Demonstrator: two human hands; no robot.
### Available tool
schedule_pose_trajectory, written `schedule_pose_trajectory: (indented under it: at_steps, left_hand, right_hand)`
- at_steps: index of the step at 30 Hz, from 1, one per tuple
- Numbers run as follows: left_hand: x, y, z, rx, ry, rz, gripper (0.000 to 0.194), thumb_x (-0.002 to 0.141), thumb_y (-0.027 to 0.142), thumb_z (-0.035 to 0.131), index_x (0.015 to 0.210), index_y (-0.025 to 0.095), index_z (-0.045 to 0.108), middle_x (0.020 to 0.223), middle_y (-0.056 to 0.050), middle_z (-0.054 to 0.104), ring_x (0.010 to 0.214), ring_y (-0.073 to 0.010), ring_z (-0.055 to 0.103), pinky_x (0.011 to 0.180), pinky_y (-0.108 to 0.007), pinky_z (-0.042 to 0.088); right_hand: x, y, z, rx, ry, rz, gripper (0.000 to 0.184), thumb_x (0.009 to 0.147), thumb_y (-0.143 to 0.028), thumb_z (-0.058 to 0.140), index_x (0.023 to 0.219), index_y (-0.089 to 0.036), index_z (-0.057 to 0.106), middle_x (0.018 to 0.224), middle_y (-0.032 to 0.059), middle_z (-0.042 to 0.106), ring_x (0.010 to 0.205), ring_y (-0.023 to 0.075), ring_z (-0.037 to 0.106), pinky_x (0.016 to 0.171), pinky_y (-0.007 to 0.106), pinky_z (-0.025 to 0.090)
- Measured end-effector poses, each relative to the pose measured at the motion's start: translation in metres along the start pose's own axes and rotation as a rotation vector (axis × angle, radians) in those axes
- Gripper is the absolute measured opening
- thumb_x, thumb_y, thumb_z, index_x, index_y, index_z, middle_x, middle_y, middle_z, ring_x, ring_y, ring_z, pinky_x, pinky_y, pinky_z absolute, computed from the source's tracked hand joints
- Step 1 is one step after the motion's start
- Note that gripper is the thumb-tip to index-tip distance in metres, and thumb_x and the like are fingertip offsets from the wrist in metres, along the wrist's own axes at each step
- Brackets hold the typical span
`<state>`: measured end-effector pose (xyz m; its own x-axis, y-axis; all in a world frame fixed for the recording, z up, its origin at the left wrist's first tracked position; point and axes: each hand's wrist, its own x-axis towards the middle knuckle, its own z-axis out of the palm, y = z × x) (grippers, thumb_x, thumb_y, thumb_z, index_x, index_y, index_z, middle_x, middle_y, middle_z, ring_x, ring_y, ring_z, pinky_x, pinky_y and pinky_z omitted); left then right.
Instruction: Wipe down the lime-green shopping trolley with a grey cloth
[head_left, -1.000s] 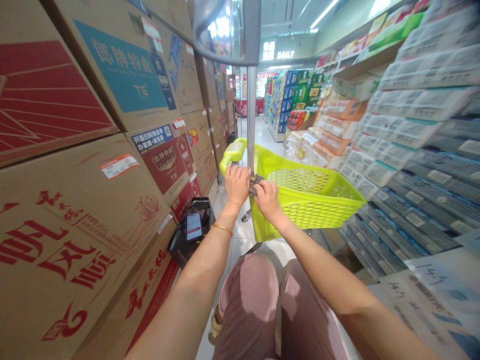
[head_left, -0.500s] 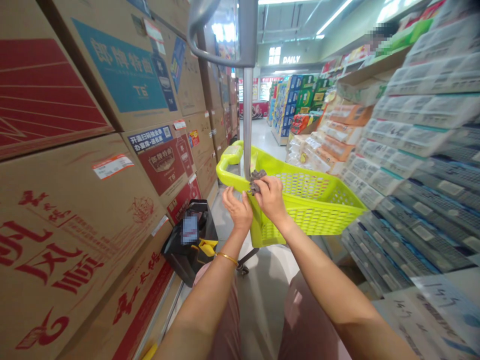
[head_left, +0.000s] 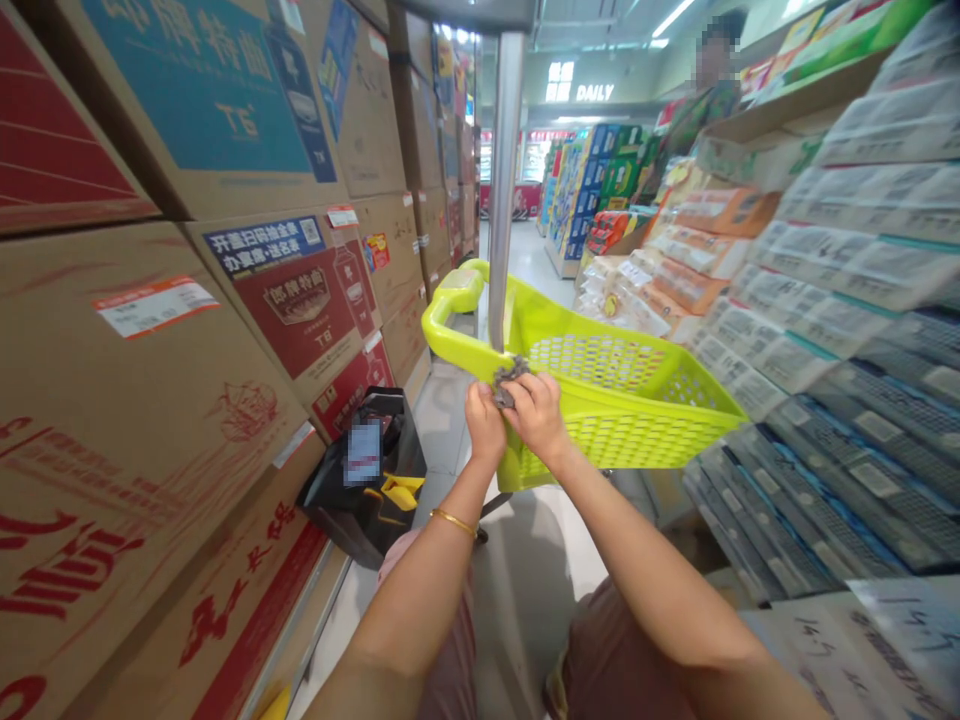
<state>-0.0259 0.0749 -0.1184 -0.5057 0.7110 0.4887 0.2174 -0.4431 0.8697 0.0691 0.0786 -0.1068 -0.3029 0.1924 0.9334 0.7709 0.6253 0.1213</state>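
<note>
Ahead of me is a lime-green plastic shopping cart basket point(head_left: 615, 410), with a metal pole point(head_left: 504, 200) rising at its near corner. My right hand point(head_left: 536, 415) is closed on a crumpled grey cloth point(head_left: 511, 380), pressed to the basket's rim just below the pole. Close beside it, my left hand point(head_left: 486, 422) has its fingers curled in and its thumb against the cloth's lower edge. The left fingertips are partly hidden, and so is the spot under the cloth.
Stacked cardboard cartons point(head_left: 150, 420) line the left side. At their foot stands a black bag point(head_left: 360, 500) with yellow things in it. Packaged goods point(head_left: 825, 260) are piled along the right. Farther back on the right is a person point(head_left: 686, 120). A tiled aisle point(head_left: 551, 270) runs ahead.
My left hand has moved right and closed in against the cloth; its fingers were spread before. The right hand stays at the rim. My view has shifted, and the person at the back shows more.
</note>
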Motion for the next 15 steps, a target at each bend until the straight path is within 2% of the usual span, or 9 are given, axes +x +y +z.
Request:
schedule_pose_trajectory:
  at_steps: [3, 6, 9, 13, 15]
  left_hand:
    - [-0.001, -0.002, 0.0, -0.043, -0.062, -0.03, 0.045, 0.09, 0.057, 0.027, 0.075, 0.019, 0.047, 0.069, 0.0, 0.052, 0.066, -0.0123, 0.049, 0.064, -0.025, 0.041]
    - [0.0, -0.005, -0.001, -0.059, -0.088, 0.005, 0.047, 0.089, 0.058, 0.025, 0.078, 0.019, 0.048, 0.07, 0.0, 0.054, 0.068, -0.0124, 0.051, 0.065, -0.024, 0.042]
    - [0.003, -0.008, -0.002, -0.065, -0.105, 0.029, 0.047, 0.089, 0.059, 0.025, 0.077, 0.019, 0.047, 0.069, 0.0, 0.054, 0.067, -0.012, 0.05, 0.064, -0.024, 0.042]
    - [0.004, -0.007, 0.0, -0.058, -0.089, 0.023, 0.048, 0.087, 0.062, 0.028, 0.068, 0.02, 0.042, 0.062, 0.002, 0.048, 0.06, -0.0112, 0.046, 0.059, -0.024, 0.041]
    - [0.005, -0.004, 0.001, -0.065, -0.086, 0.022, 0.047, 0.088, 0.06, 0.027, 0.07, 0.02, 0.044, 0.064, 0.001, 0.05, 0.063, -0.0119, 0.048, 0.062, -0.025, 0.042]
  right_hand:
    - [-0.023, -0.001, 0.0, -0.015, -0.063, -0.004, 0.019, 0.085, -0.025, 0.051, 0.1, -0.02, 0.062, 0.096, 0.0081, 0.055, 0.097, 0.0195, 0.043, 0.09, 0.035, 0.041]
    - [-0.032, -0.002, -0.001, -0.05, -0.137, -0.014, 0.018, 0.086, -0.025, 0.05, 0.098, -0.022, 0.063, 0.095, 0.0072, 0.055, 0.096, 0.0193, 0.045, 0.09, 0.035, 0.041]
    - [-0.023, -0.001, -0.001, -0.07, -0.177, 0.007, 0.021, 0.087, -0.027, 0.048, 0.101, -0.023, 0.062, 0.099, 0.0076, 0.055, 0.099, 0.0193, 0.045, 0.09, 0.035, 0.042]
    - [0.004, -0.005, -0.001, -0.087, -0.128, 0.065, 0.024, 0.087, -0.028, 0.048, 0.107, -0.022, 0.06, 0.103, 0.0086, 0.055, 0.102, 0.0202, 0.044, 0.093, 0.038, 0.039]
    - [0.017, -0.009, -0.001, -0.07, -0.127, 0.096, 0.024, 0.087, -0.029, 0.048, 0.108, -0.023, 0.059, 0.105, 0.0086, 0.054, 0.103, 0.0206, 0.043, 0.095, 0.039, 0.038]
